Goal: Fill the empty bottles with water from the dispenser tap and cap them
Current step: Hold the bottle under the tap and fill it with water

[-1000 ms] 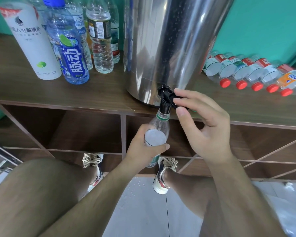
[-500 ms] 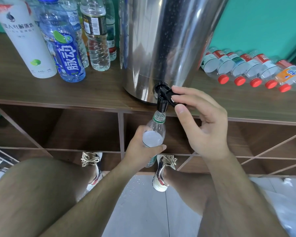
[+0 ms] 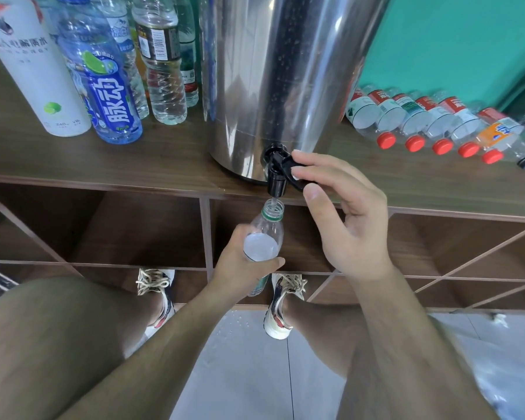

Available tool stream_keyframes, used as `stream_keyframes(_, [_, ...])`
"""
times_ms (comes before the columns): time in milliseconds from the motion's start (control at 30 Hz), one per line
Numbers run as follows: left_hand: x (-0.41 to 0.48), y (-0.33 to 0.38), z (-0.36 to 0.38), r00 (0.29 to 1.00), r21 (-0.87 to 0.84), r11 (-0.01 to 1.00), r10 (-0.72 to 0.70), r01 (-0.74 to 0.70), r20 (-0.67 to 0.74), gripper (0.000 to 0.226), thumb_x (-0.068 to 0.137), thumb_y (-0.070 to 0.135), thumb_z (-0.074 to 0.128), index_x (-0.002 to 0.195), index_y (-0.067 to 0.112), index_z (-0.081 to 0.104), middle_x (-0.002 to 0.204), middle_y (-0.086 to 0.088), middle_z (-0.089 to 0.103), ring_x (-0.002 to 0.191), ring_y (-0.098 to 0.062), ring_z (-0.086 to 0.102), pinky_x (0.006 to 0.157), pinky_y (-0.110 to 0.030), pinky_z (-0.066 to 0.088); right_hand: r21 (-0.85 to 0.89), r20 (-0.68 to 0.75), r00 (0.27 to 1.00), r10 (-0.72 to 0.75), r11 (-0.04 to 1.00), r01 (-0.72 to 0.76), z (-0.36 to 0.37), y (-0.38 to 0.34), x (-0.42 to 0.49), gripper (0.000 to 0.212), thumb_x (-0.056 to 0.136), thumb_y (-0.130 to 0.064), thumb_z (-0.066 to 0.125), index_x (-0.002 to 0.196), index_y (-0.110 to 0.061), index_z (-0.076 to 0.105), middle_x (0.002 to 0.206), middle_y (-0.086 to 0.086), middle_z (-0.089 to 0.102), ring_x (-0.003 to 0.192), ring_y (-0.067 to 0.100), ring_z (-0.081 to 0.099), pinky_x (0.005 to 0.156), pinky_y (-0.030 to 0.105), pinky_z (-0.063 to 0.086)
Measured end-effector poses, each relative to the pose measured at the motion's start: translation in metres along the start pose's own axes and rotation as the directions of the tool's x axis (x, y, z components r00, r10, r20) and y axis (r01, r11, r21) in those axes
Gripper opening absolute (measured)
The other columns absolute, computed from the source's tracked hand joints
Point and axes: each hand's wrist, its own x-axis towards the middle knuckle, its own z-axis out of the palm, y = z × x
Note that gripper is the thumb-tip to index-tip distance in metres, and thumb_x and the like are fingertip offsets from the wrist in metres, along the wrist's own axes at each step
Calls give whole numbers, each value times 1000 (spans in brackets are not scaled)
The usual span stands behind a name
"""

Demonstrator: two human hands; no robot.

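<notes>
Clear bottle (image 3: pixel 264 237) is held just below the dispenser tap (image 3: pixel 278 174), long axis near upright, open mouth pointed up at the spout, base lower and slightly left. Left hand (image 3: pixel 240 268): fingers are wrapped round the bottle's body. Right hand (image 3: pixel 346 219), right of the tap: fingers are curled onto its black lever. Capped bottles (image 3: pixel 422 122) are laid on the desk (image 3: pixel 134 165), further right.

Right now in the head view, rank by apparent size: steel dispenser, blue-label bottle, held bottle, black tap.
1. steel dispenser
2. blue-label bottle
3. held bottle, partly hidden by the left hand
4. black tap
</notes>
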Motion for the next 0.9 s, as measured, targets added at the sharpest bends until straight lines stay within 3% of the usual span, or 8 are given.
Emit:
stream_keyframes(333, [0, 1, 1, 1000, -40, 999, 13, -13, -3, 65, 75, 28, 91, 119, 38, 46, 114, 12, 58, 108, -8, 59, 75, -17, 48, -15, 25, 999, -26, 1000, 26, 1, 0, 0, 20, 96, 2, 60, 111, 5, 73, 128, 17, 69, 121, 22, 65, 90, 24, 51])
stream_keyframes(767, [2, -5, 1, 1000, -66, 998, 0, 0, -13, 63, 73, 26, 93, 116, 36, 49, 112, 8, 61, 109, -13, 61, 90, -34, 57, -5, 42, 999, -15, 1000, 15, 0, -2, -1, 22, 96, 1, 59, 113, 2, 73, 131, 14, 67, 118, 16, 66, 82, 22, 51])
stream_keyframes(900, [2, -5, 2, 1000, -60, 998, -7, 7, -5, 65, 72, 28, 93, 118, 39, 47, 113, 10, 60, 110, -12, 61, 88, -31, 57, 0, 32, 999, -25, 1000, 25, 1, -1, 0, 21, 96, 0, 59, 112, 2, 73, 130, 14, 68, 119, 19, 66, 79, 24, 53])
